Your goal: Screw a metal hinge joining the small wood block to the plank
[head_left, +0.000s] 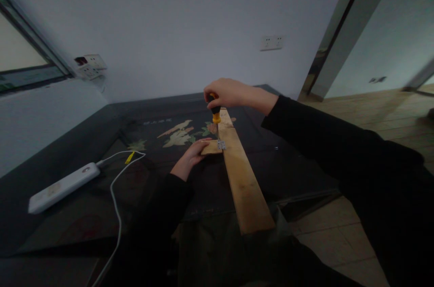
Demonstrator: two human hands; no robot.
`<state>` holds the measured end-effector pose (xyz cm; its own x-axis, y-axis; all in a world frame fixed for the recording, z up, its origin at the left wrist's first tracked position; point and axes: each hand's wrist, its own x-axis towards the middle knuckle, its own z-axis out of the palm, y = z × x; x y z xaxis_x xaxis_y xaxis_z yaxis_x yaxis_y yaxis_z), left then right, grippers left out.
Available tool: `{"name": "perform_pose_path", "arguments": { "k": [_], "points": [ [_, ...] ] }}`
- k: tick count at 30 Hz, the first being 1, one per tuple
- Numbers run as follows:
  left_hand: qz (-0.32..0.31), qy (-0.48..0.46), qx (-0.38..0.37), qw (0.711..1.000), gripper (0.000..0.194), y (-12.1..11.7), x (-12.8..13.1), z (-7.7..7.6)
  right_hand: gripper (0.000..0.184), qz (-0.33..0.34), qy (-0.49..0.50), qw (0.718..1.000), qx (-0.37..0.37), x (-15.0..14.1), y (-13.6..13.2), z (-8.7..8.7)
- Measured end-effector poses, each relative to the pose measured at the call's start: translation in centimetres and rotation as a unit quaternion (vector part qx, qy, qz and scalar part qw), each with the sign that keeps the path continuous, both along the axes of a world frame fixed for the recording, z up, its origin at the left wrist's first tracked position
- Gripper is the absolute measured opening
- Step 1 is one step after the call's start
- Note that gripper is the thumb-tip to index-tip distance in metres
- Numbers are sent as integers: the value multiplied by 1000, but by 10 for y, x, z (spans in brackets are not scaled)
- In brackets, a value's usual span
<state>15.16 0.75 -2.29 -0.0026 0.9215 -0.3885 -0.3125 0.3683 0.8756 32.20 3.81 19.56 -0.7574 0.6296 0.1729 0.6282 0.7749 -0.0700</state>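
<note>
My right hand (224,91) is closed around the black and yellow handle of a screwdriver (216,116), held upright. Its shaft points down to a small metal hinge (221,144). The hinge bridges a short wooden block (212,147) and a long wooden plank (242,174), which meet side by side. My left hand (195,151) grips the outer end of the short block, steadying it against the plank. Whether the screwdriver tip sits in a screw is too small to make out.
A dark table (152,178) with a painted flower and bird pattern carries everything. On the left lies a white power strip (64,187) with a white cable (117,205) and a yellow tag (129,157). The plank's near end juts past the table's front edge. A wall with sockets (272,43) stands behind.
</note>
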Motion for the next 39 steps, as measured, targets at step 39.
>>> {"name": "perform_pose_path", "arguments": {
  "k": [39],
  "points": [
    [-11,0,25,1000,24,6,-8,-15,36,-4,23,1000,14,-11,-2,-7]
  ]
}}
